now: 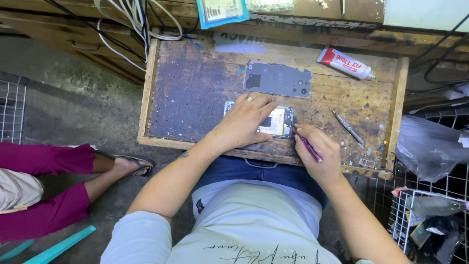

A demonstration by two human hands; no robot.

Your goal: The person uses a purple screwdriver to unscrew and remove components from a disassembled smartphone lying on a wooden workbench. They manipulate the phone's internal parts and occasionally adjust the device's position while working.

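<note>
On the worn wooden tray (190, 93) across the lap lies an opened phone (278, 122), pinned flat by the left hand (244, 122), fingers spread. Its grey back cover (277, 79) rests just above. Right hand (317, 151) is clenched around a purple tool (309, 148) at the phone's edge. Glue tube (345, 63) and tweezers (348, 128) lie to the right, in the tray.

Above your bench sits a blue-edged flat package (222, 11) with a white face, a red-and-white glue tube (345, 63) lies at the far right, and a torn pale label (239, 44) sticks between them.
</note>
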